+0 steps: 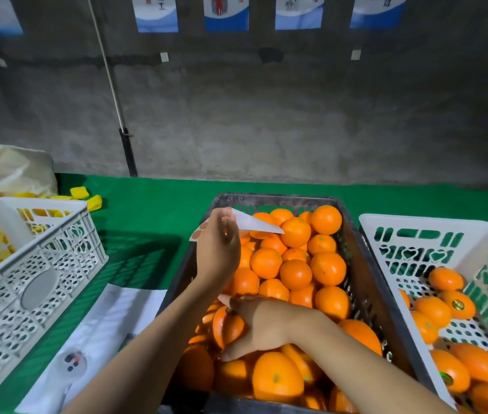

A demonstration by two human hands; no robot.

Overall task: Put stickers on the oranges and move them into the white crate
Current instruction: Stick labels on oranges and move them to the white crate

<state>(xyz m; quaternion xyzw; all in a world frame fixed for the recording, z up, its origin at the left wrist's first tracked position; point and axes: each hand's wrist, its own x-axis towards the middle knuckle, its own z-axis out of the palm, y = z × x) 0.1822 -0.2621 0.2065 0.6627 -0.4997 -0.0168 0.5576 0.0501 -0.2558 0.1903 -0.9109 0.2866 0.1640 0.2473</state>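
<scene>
A dark crate (365, 282) in the middle is full of oranges (296, 274). My left hand (217, 252) is raised over its left side, shut on a white sticker sheet (254, 224) that points right. My right hand (262, 322) reaches across the crate's near left part and grips one orange (227, 325), thumb on top near a small sticker. The white crate (401, 231) on the right holds several oranges (434, 309), some with green-gold stickers showing.
A second white crate (42, 282) with yellow pieces inside stands at the left. White paper (108, 327) and a small white device (71, 366) lie on the green table (153, 204). Pale bags (12, 171) sit at the far left. A concrete wall rises behind.
</scene>
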